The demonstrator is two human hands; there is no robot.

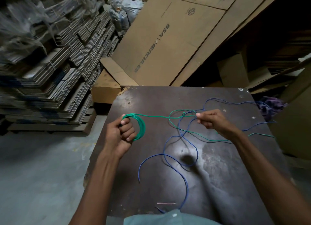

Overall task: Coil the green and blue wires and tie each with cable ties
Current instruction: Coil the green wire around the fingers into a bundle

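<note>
Above our dark tabletop, our left hand grips the green wire coil; our right hand pinches its knotted strand beside the loose blue wire.

The green wire and the blue wire lie on a dark brown surface mottled with pale grey worn patches. Past its far right corner sits a purple cloth; behind stand tan cardboard boxes with dark lettering.

Loose blue wire across mid-table
</note>
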